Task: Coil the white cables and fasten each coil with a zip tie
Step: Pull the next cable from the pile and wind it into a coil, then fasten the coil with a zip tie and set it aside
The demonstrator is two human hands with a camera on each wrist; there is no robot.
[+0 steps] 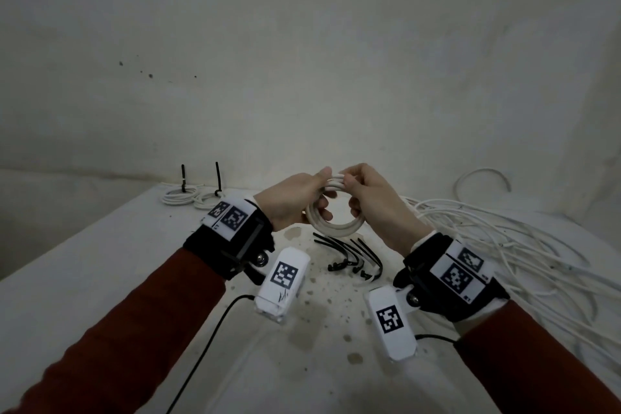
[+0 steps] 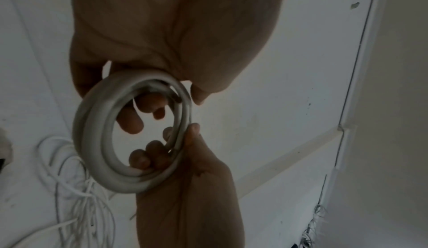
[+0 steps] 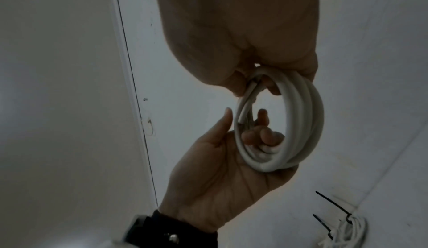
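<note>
— While both hands are up above the middle of the table [image 1: 100, 279], what are they holding?

— One white coil [image 1: 336, 223] of cable, a few turns thick, held upright between them and clear of the tabletop. The left hand [image 1: 292, 203] has its fingers curled through the ring on its left side, thumb pressed on the top. The right hand [image 1: 373, 202] grips the right side, fingers hooked inside the ring and thumb on the outside.

— Do the wrist cameras agree?

— Yes. From the left wrist, the coil [image 2: 97, 142] shows as a full ring with fingertips [image 2: 139, 157] of the right hand poking through it. From the right wrist, a loose cable end [image 3: 249, 103] lies along the inner turns near the top.

— Where are the ties?

— A bunch of black zip ties [image 1: 353, 255] lies on the table just under the coil, none around it.

— Anything finished?

— Two tied coils [image 1: 191, 197] sit near the far left corner, each with a black tie tail standing up. A loose heap of white cables [image 1: 504, 245] spreads along the right edge.
</note>
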